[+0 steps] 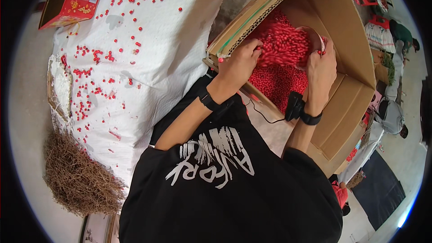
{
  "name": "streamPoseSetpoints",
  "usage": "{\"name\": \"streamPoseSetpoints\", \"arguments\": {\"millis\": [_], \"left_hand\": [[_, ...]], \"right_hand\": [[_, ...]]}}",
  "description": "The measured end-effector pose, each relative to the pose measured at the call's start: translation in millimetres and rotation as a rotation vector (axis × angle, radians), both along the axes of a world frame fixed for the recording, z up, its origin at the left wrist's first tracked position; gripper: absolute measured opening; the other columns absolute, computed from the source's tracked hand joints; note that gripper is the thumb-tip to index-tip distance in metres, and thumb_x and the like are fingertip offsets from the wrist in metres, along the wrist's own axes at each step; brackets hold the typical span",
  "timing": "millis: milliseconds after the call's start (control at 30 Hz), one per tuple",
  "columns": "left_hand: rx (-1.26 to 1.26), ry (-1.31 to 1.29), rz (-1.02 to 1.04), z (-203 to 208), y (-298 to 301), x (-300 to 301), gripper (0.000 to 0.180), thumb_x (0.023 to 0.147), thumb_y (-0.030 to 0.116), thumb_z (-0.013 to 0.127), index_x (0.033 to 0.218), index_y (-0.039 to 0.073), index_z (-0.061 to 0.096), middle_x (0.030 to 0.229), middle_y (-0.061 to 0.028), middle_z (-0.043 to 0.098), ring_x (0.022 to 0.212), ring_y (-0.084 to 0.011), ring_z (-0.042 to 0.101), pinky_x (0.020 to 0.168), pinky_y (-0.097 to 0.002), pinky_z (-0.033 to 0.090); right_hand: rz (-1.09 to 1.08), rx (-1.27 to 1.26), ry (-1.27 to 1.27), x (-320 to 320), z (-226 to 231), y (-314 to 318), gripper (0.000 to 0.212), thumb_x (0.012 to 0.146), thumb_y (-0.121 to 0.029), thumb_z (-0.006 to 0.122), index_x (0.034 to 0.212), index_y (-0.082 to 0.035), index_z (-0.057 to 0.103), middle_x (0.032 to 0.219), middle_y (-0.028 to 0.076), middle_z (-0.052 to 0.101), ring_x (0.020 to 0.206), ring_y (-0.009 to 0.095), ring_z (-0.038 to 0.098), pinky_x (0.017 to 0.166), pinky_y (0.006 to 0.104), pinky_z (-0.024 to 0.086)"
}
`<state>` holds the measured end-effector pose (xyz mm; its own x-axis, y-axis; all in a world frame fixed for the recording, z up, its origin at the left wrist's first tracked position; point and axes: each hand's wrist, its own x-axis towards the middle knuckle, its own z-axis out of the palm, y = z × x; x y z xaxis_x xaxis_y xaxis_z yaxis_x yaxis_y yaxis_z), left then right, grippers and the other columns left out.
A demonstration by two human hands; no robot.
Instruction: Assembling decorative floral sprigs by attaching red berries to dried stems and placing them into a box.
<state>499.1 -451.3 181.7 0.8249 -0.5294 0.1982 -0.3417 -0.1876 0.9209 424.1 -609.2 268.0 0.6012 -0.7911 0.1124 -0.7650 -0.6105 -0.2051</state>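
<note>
A large cardboard box (348,40) stands with its flaps up in front of me, holding a heap of small round red berries (276,83). Inside it, my right hand (322,65) grips the rim of a shallow, round, pale-pinkish container (314,40). The berries at this container are smeared by motion, and they hide most of its shape. My left hand (240,60) is at the box's left side, fingers curled and pinched together beside the moving berries. What those fingers hold, if anything, cannot be made out.
Loose berries lie scattered over a white cloth (148,31) on my left. A bundle of dry brown twigs (78,173) sits at its near end, a red printed carton (81,0) at its far end. Other people (400,33) and red stools (380,21) are far right.
</note>
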Motion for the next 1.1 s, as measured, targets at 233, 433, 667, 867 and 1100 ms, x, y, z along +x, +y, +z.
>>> {"name": "streamPoseSetpoints", "arguments": {"millis": [233,433,667,867,1100], "left_hand": [[-0.009,-0.019,0.027,-1,-2,-5,0.012,0.077,0.007,0.068,0.088,0.004,0.066,0.085,-0.0113,0.068,0.075,-0.0272,0.066,0.066,-0.0337,0.052],[-0.005,-0.026,0.017,-8,3,-3,0.011,0.077,0.006,0.067,0.088,0.004,0.066,0.085,-0.0109,0.068,0.074,-0.0267,0.066,0.066,-0.0331,0.052],[-0.034,-0.065,-0.001,-9,-4,-5,0.012,0.077,0.004,0.067,0.089,0.004,0.066,0.084,-0.0111,0.068,0.073,-0.027,0.065,0.064,-0.0331,0.052],[-0.022,-0.111,0.03,-13,1,-4,0.013,0.076,0.003,0.067,0.089,0.004,0.065,0.084,-0.0117,0.067,0.072,-0.0278,0.065,0.063,-0.0336,0.052],[-0.026,-0.034,-0.01,-2,-2,-3,0.015,0.075,0.002,0.067,0.089,0.005,0.065,0.083,-0.0123,0.067,0.072,-0.0285,0.065,0.063,-0.0342,0.052]], "right_hand": [[0.102,0.327,0.067,-30,-155,-147,0.039,0.08,-0.009,0.043,0.117,-0.005,0.054,0.109,0.024,0.06,0.103,0.04,0.057,0.087,0.0439,0.045],[0.388,0.586,0.132,-46,-231,-114,0.043,0.084,-0.006,0.043,0.126,-0.003,0.05,0.124,0.019,0.056,0.115,0.03,0.052,0.097,0.0364,0.04],[0.182,1.088,0.225,-88,-248,-101,0.053,0.088,-0.011,0.044,0.139,0.001,0.035,0.138,0.013,0.046,0.125,0.024,0.043,0.108,0.0325,0.031],[0.125,0.919,-0.18,-62,-105,-66,0.05,0.082,0.001,0.039,0.132,0.001,0.043,0.132,0.015,0.051,0.121,0.024,0.048,0.103,0.0291,0.034],[0.031,0.287,-0.237,-13,17,2,0.042,0.08,0.0,0.041,0.119,-0.005,0.052,0.11,0.019,0.062,0.103,0.034,0.059,0.09,0.0381,0.045]]}}
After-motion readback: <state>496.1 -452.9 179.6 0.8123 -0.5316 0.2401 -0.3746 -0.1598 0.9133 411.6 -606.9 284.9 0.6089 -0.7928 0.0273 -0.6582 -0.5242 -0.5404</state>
